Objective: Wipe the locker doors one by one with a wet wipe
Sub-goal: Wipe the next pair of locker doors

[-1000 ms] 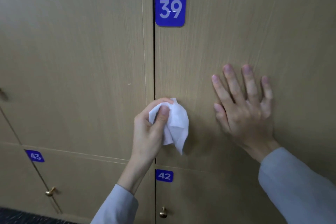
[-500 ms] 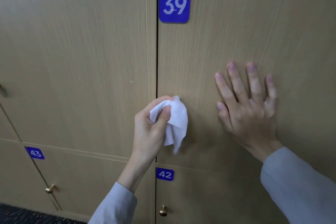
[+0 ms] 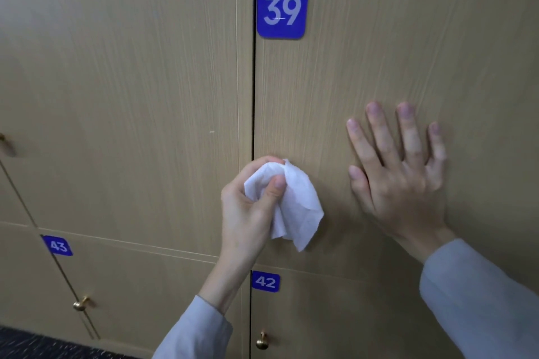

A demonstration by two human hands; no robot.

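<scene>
Pinching a crumpled white wet wipe (image 3: 291, 201) between thumb and curled fingers, the left hand (image 3: 248, 207) holds it against the lower left part of the light wood-grain locker door (image 3: 393, 67), just beside that door's left edge. A blue square number plate reading 39 (image 3: 282, 8) sits at the door's top left corner. The right hand (image 3: 399, 178) lies flat on the same door, fingers straight and spread, near the wipe but apart from it. Below, a small blue plate reading 42 (image 3: 265, 281) marks the next door, which has a round brass knob (image 3: 262, 341). Further left are a blue plate reading 43 (image 3: 58, 246) and another brass knob (image 3: 81, 304).
</scene>
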